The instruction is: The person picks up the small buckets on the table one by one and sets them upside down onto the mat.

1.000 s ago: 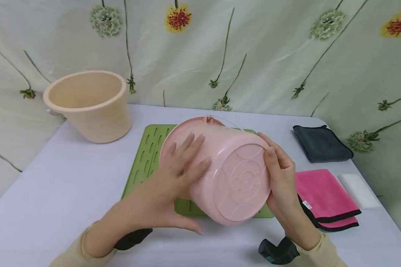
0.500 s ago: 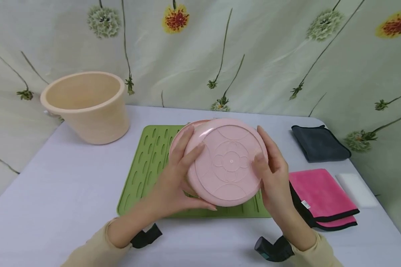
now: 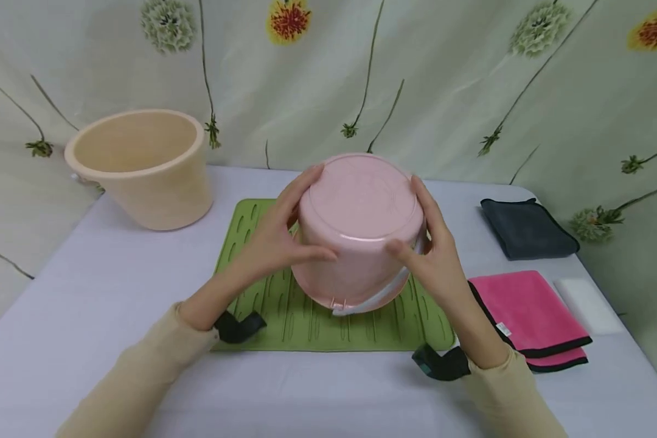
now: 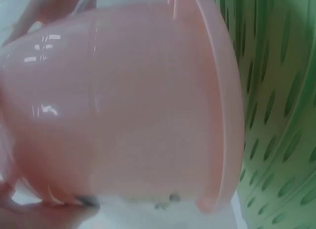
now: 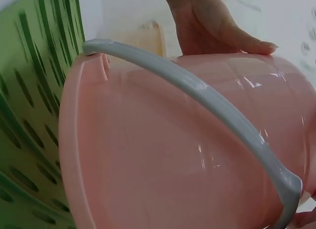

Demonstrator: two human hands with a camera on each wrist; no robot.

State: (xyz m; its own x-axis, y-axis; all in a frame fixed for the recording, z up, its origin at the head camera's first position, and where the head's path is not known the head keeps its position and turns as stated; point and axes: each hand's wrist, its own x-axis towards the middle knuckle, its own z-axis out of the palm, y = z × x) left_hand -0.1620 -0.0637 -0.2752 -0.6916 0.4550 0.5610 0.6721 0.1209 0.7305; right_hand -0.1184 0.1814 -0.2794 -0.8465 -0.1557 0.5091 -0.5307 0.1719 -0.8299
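A pink plastic bucket is upside down over the green drying mat, its base facing up. My left hand grips it on the left near the base, thumb across the front. On the opposite side my right hand holds it the same way. The bucket's grey handle hangs slantwise across its side in the right wrist view. In the left wrist view the bucket shows its rim close to the ridged mat. The inside of the bucket is hidden.
A large cream bucket stands upright at the back left. On the right lie a folded dark cloth, a folded pink cloth with black edging and a white block. A flowered curtain hangs behind the white-covered table.
The bucket has turned from lying sideways, base toward me, to base up over the mat. My left hand has gone from spread fingers to a grip on its side.
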